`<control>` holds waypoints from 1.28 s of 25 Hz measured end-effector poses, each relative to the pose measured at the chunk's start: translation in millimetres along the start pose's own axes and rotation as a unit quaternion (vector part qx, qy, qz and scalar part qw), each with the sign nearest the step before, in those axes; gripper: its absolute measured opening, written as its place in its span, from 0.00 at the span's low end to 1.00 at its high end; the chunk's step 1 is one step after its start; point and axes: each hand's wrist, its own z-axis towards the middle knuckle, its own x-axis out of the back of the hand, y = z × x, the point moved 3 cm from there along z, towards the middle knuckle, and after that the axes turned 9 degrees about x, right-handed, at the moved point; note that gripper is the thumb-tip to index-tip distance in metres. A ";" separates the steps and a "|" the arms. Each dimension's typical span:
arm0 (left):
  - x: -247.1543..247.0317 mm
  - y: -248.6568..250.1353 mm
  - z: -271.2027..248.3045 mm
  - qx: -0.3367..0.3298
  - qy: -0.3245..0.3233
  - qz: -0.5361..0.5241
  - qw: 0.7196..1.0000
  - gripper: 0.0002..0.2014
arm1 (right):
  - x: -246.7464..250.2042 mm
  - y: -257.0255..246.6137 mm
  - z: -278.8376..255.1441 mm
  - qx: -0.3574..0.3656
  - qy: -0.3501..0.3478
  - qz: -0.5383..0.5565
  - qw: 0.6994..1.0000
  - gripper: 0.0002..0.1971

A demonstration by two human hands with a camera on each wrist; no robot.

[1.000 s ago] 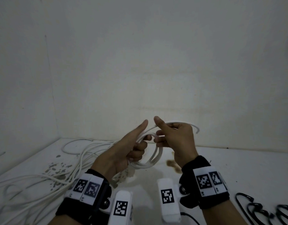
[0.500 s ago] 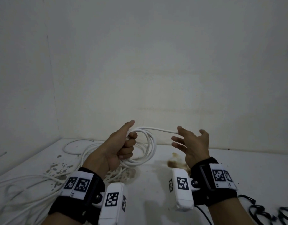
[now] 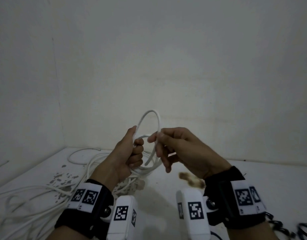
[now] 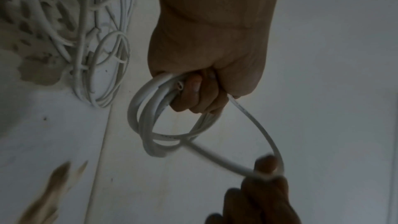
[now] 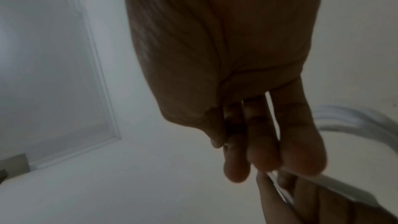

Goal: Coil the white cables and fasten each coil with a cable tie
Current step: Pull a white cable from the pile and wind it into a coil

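My left hand (image 3: 136, 150) is held above the table and grips a small coil of white cable (image 3: 149, 168) in its fist. In the left wrist view the coil (image 4: 146, 125) hangs below the curled fingers (image 4: 193, 98), with a cut end showing. My right hand (image 3: 158, 140) is close against the left and pinches the free stretch of the same cable between thumb and fingers (image 4: 266, 163). That stretch arcs up in a loop (image 3: 151, 112) above both hands. A short tail (image 3: 150, 159) hangs under the right hand. The right wrist view shows my palm and fingers (image 5: 297, 142) over the blurred cable (image 5: 336, 186).
A tangle of loose white cables (image 3: 36, 196) covers the left of the white table (image 3: 253, 172). Black cable ties (image 3: 291, 229) lie at the front right edge. A brown stain (image 3: 190, 180) marks the middle. Walls close the back and left.
Half a second ago my right hand was open and apart from the coil. It has moved back to the left hand and pinches the cable, raising a new loop above.
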 end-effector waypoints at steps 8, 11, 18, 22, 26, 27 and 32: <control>5.4 10.3 -2.2 -0.004 -0.028 -0.055 0.998 0.23 | 19.2 33.5 12.0 0.073 0.174 -0.256 0.948 0.12; -0.7 10.7 -3.5 0.004 -0.057 -0.077 0.995 0.23 | 11.2 40.2 11.4 0.094 0.189 -0.257 0.943 0.05; -6.5 14.7 -16.1 0.018 -0.172 -0.161 0.972 0.20 | -1.2 51.6 16.7 0.012 0.164 0.111 0.980 0.15; -13.1 16.9 -22.4 0.012 -0.217 -0.176 0.960 0.21 | -10.6 44.3 14.1 -0.003 0.103 0.163 0.981 0.13; -4.2 22.8 -19.1 -0.007 -0.153 -0.121 0.981 0.21 | -5.4 40.5 8.6 -0.007 0.115 -0.111 0.987 0.27; 2.1 26.0 -18.2 -0.011 -0.131 -0.118 0.984 0.22 | 2.8 40.5 6.6 0.000 0.145 -0.118 0.982 0.28; 27.7 29.3 -15.0 0.006 -0.033 -0.034 0.999 0.24 | 48.5 52.5 -4.0 -0.028 0.198 -0.208 0.957 0.36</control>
